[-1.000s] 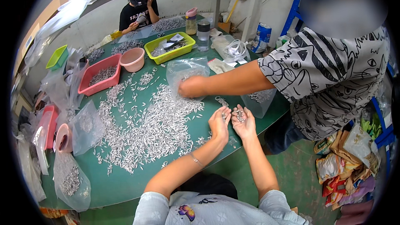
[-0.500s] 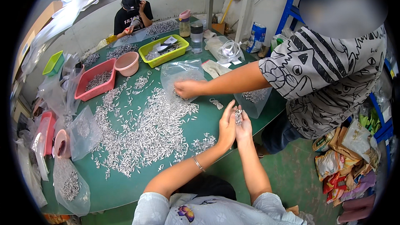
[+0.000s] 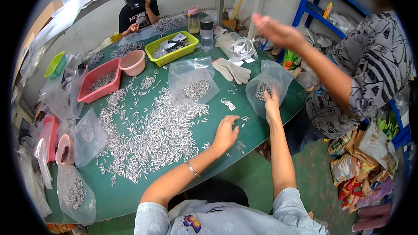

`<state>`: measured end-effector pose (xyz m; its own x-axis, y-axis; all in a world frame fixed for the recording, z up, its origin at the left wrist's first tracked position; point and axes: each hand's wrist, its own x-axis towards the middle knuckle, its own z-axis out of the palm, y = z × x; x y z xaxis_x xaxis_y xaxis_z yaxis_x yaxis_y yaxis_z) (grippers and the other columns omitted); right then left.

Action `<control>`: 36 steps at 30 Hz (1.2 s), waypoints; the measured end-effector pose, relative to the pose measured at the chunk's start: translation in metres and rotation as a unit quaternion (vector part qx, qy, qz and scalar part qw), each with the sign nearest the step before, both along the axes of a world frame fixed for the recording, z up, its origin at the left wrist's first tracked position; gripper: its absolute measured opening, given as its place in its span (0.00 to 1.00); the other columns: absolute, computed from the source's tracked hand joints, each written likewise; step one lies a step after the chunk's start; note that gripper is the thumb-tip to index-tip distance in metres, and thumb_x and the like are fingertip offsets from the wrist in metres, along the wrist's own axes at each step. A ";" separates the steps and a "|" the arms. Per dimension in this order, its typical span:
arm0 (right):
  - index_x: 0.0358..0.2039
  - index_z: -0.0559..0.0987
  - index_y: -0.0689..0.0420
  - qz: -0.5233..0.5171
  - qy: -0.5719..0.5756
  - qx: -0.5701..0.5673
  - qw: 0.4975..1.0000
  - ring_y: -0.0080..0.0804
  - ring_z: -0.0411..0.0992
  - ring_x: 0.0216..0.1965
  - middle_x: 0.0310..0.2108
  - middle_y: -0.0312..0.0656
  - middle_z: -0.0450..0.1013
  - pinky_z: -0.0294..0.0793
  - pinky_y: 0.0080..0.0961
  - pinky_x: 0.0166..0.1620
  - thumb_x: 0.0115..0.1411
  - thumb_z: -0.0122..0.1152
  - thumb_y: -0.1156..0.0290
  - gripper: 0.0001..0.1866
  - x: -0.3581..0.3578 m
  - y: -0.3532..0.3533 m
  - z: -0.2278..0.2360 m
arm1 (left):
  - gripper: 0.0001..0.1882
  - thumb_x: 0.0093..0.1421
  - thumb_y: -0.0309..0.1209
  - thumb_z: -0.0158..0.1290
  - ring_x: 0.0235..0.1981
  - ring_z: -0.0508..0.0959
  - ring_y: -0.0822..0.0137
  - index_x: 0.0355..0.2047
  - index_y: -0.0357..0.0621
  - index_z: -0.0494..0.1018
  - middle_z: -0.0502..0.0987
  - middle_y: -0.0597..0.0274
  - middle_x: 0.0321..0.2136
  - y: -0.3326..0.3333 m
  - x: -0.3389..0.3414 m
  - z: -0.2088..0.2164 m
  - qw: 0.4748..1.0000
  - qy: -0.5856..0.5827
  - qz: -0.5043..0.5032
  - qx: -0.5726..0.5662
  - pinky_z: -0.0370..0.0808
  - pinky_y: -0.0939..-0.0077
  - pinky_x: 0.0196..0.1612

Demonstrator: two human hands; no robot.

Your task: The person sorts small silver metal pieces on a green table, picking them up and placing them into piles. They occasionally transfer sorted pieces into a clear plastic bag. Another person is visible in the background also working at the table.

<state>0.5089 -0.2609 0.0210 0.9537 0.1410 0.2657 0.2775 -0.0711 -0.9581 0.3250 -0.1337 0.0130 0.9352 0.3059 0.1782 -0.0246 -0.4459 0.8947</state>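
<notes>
On the green tabletop's (image 3: pixel 126 198) right, a seemingly light, limp plastic bag (image 3: pixel 280 77), best pinched by its edge, is met by the right hand (image 3: pixel 271 100), finger closure indiscernible; the left hand's (image 3: pixel 226 133) fingers are loosely parted.

This was a workshop; loose, small silver metal pieces (image 3: pixel 152 135) lay heaped across a broad green desk (image 3: pixel 117 198); blue metal shelving (image 3: pixel 304 0) stood nearby; the green floor (image 3: pixel 313 182) was scuffed.
</notes>
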 end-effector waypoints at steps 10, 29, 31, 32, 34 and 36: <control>0.43 0.78 0.64 0.130 -0.146 -0.273 0.942 0.35 0.69 0.27 0.36 0.47 0.73 0.71 0.30 0.36 0.55 0.61 0.80 0.13 -0.086 -0.044 -0.007 | 0.17 0.57 0.22 0.53 0.47 0.73 0.52 0.47 0.36 0.71 0.70 0.53 0.43 0.009 0.046 -0.015 0.933 -0.021 -0.144 0.328 0.73 0.61 0.50; 0.39 0.77 0.65 -0.068 -0.238 -0.224 0.942 0.49 0.71 0.41 0.38 0.52 0.72 0.70 0.38 0.45 0.58 0.53 0.80 0.09 -0.091 -0.030 -0.040 | 0.18 0.63 0.22 0.48 0.43 0.79 0.62 0.53 0.35 0.70 0.76 0.52 0.47 0.003 -0.028 0.047 0.964 0.045 -0.177 -0.195 0.77 0.70 0.47; 0.40 0.78 0.64 -0.039 -0.128 -0.172 0.976 0.48 0.71 0.41 0.38 0.52 0.72 0.70 0.37 0.46 0.58 0.54 0.80 0.10 -0.118 -0.014 -0.021 | 0.17 0.64 0.26 0.50 0.51 0.75 0.54 0.53 0.38 0.70 0.73 0.50 0.50 0.023 -0.100 0.047 0.985 -0.001 -0.172 -0.013 0.74 0.63 0.51; 0.41 0.78 0.64 0.017 -0.182 -0.175 0.968 0.47 0.71 0.42 0.39 0.51 0.72 0.70 0.37 0.46 0.57 0.55 0.80 0.10 -0.127 -0.002 -0.012 | 0.18 0.62 0.25 0.51 0.55 0.72 0.53 0.53 0.38 0.70 0.71 0.49 0.53 0.032 -0.131 0.048 0.988 -0.004 -0.157 0.006 0.71 0.61 0.55; 0.41 0.78 0.64 0.119 -0.277 -0.176 0.937 0.46 0.71 0.43 0.40 0.51 0.73 0.70 0.36 0.47 0.57 0.56 0.80 0.11 -0.162 0.025 0.004 | 0.18 0.61 0.24 0.52 0.56 0.70 0.49 0.53 0.39 0.70 0.70 0.48 0.54 0.048 -0.187 0.040 0.998 -0.008 -0.018 0.060 0.68 0.60 0.59; 0.42 0.78 0.63 0.316 -0.241 -0.186 0.899 0.48 0.70 0.47 0.42 0.51 0.73 0.68 0.36 0.51 0.56 0.60 0.77 0.12 -0.199 0.060 0.028 | 0.20 0.58 0.23 0.54 0.59 0.66 0.44 0.53 0.38 0.70 0.68 0.44 0.55 0.069 -0.229 0.025 0.973 0.040 0.135 0.180 0.64 0.59 0.61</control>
